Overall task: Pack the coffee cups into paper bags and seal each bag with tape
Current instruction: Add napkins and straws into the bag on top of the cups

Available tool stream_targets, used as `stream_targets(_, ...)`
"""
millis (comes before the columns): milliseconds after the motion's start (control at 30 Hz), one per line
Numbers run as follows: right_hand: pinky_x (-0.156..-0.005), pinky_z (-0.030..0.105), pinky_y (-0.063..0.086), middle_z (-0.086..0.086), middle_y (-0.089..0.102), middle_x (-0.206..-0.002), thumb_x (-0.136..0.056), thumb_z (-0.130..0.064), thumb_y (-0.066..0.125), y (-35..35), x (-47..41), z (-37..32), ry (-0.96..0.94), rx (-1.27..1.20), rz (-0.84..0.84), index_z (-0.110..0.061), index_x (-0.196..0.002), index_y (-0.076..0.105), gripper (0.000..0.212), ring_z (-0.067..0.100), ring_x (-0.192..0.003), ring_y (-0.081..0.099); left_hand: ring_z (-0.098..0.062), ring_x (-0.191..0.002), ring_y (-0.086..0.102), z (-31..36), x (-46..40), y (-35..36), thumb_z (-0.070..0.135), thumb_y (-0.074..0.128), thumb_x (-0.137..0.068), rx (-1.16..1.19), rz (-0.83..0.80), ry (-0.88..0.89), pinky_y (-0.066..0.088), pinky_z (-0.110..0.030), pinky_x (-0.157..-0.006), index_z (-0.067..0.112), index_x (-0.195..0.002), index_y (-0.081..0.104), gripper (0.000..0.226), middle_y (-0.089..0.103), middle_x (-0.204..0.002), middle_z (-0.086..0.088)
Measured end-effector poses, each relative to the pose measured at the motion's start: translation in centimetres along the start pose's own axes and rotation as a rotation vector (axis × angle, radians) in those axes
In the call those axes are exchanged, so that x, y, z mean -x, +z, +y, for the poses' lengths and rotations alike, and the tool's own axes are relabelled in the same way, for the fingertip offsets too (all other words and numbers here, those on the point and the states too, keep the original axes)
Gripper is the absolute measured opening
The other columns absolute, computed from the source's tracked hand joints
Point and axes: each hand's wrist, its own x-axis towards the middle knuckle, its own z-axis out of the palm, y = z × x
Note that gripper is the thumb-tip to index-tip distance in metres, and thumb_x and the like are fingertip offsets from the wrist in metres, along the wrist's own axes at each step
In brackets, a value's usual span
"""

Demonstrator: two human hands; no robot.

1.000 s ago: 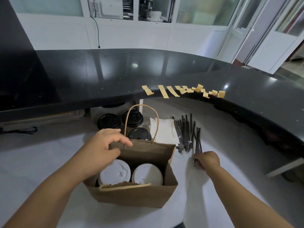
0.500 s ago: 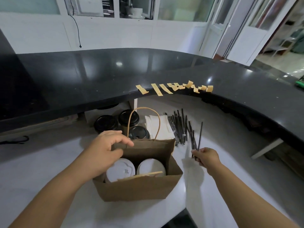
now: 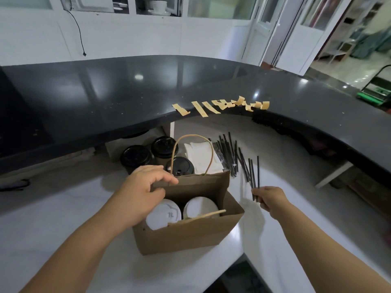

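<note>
Left-hand grip (image 3: 146, 187): thumb and fingers pinch the far rim of the open brown paper bag (image 3: 190, 233), which stands on the white desk (image 3: 53, 229). Inside stand two white-lidded coffee cups (image 3: 164, 214), side by side. Right-hand grip (image 3: 269, 197), at 3 o'clock of the bag, holds thin black straws (image 3: 255, 180). Three black-lidded paper cups (image 3: 136, 156) stand at 12 o'clock, strips of tan tape (image 3: 220, 106) beyond them on the black counter edge (image 3: 127, 98).

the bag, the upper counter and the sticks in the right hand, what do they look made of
Brown handled bag: matte kraft paper, judging by its creased folds and twisted cord handle. Curved black upper counter: polished stone or a look-alike, glossy, mirroring the lights, finely speckled. Thin black sticks pinched in the right hand: probably plastic, straight and slightly shiny; too thin to be sure.
</note>
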Motion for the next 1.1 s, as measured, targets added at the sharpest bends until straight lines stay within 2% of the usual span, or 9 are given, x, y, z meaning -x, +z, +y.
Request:
stream_targets(100, -0.047, 0.026, 0.034, 0.012, 0.047, -0.062, -0.086, -0.003, 0.064, 0.7, 0.0, 0.0, 0.008, 0.028, 0.029, 0.007, -0.085, 0.062, 0.011, 0.017, -0.051, 0.037, 0.02, -0.114, 0.034, -0.1, 0.0, 0.0, -0.005, 0.057, -0.081, 0.001, 0.007, 0.018, 0.02, 0.008, -0.085, 0.047, -0.086, 0.062, 0.053, 0.056, -0.106, 0.029)
stream_targets(267, -0.046, 0.026, 0.034, 0.01, 0.045, -0.061, -0.086, -0.005, 0.066, 1.8, -0.8, 0.1, -0.008, 0.059, 0.034, 0.004, -0.081, 0.059, 0.013, 0.017, -0.05, 0.037, 0.02, -0.112, 0.033, -0.2, -0.2, 0.1, -0.002, 0.058, -0.082, -0.009, 0.028, 0.02, 0.018, 0.009, -0.084, 0.047, -0.095, 0.062, 0.051, 0.054, -0.112, 0.016)
stream_targets(500, -0.057, 0.032, 0.044, 0.013, 0.053, -0.063, -0.085, -0.02, 0.07, 2.7, -4.3, 0.3, -0.112, 0.222, 0.069, 0.011, -0.083, 0.064, 0.032, 0.021, -0.054, 0.048, 0.014, -0.114, 0.041, 0.4, -0.9, 0.5, 0.003, 0.059, -0.084, -0.007, 0.038, -0.026, 0.026, 0.004, -0.085, 0.048, -0.092, 0.066, 0.047, 0.056, -0.11, 0.025)
stream_targets(633, -0.067, 0.034, 0.048, 0.011, 0.061, -0.093, -0.082, -0.029, 0.07, 2.6, -6.0, -1.0, -0.29, 0.54, 0.172, 0.001, -0.098, 0.065, 0.034, 0.025, -0.07, 0.057, 0.014, -0.109, 0.048, 0.9, -1.2, 0.7, 0.002, 0.06, -0.084, 0.031, 0.053, -0.065, 0.035, -0.009, -0.089, 0.043, -0.086, 0.071, 0.042, 0.063, -0.103, 0.024)
stream_targets(700, -0.068, 0.036, 0.052, 0.009, 0.054, -0.114, -0.082, -0.032, 0.07, 3.0, -5.9, -2.2, -0.41, 0.673, 0.227, -0.009, -0.109, 0.061, 0.036, 0.026, -0.076, 0.06, 0.01, -0.106, 0.052, 1.1, -1.5, 0.8, -0.001, 0.06, -0.083, 0.048, 0.058, -0.078, 0.038, -0.007, -0.086, 0.04, -0.085, 0.074, 0.043, 0.065, -0.099, 0.023)
stream_targets(767, -0.067, 0.037, 0.054, 0.006, 0.05, -0.115, -0.081, -0.03, 0.071, 3.9, -5.8, -3.6, -0.577, 0.75, 0.242, -0.013, -0.109, 0.058, 0.035, 0.025, -0.08, 0.059, 0.007, -0.103, 0.055, 1.4, -1.8, 1.0, -0.004, 0.059, -0.083, 0.059, 0.066, -0.101, 0.039, -0.004, -0.083, 0.038, -0.083, 0.075, 0.045, 0.065, -0.097, 0.025)
stream_targets(900, -0.083, 0.03, 0.049, 0.001, 0.053, -0.12, -0.085, -0.027, 0.069, 7.2, -5.7, -5.4, -0.874, 0.76, 0.004, -0.016, -0.116, 0.06, 0.034, 0.019, -0.102, 0.054, 0.003, -0.098, 0.059, 1.7, -2.4, 1.3, -0.009, 0.058, -0.082, 0.066, 0.082, -0.127, 0.047, -0.016, -0.084, 0.041, -0.082, 0.074, 0.053, 0.066, -0.095, 0.025)
stream_targets(1000, -0.098, 0.026, 0.038, 0.001, 0.049, -0.131, -0.085, -0.028, 0.07, 9.6, -6.0, -6.1, -0.933, 0.725, -0.165, -0.015, -0.124, 0.057, 0.043, 0.018, -0.121, 0.045, 0.002, -0.095, 0.061, 1.9, -2.6, 1.4, -0.012, 0.057, -0.08, 0.075, 0.084, -0.174, 0.052, -0.027, -0.085, 0.041, -0.08, 0.075, 0.056, 0.067, -0.094, 0.025)
stream_targets(1100, -0.102, 0.028, 0.035, 0.004, 0.045, -0.136, -0.081, -0.036, 0.071, 11.1, -6.6, -6.6, -0.93, 0.72, -0.223, -0.013, -0.13, 0.05, 0.058, 0.019, -0.126, 0.04, 0.003, -0.093, 0.063, 2.3, -2.9, 1.7, -0.015, 0.055, -0.079, 0.094, 0.091, -0.187, 0.05, -0.02, -0.084, 0.039, -0.077, 0.076, 0.058, 0.068, -0.093, 0.024)
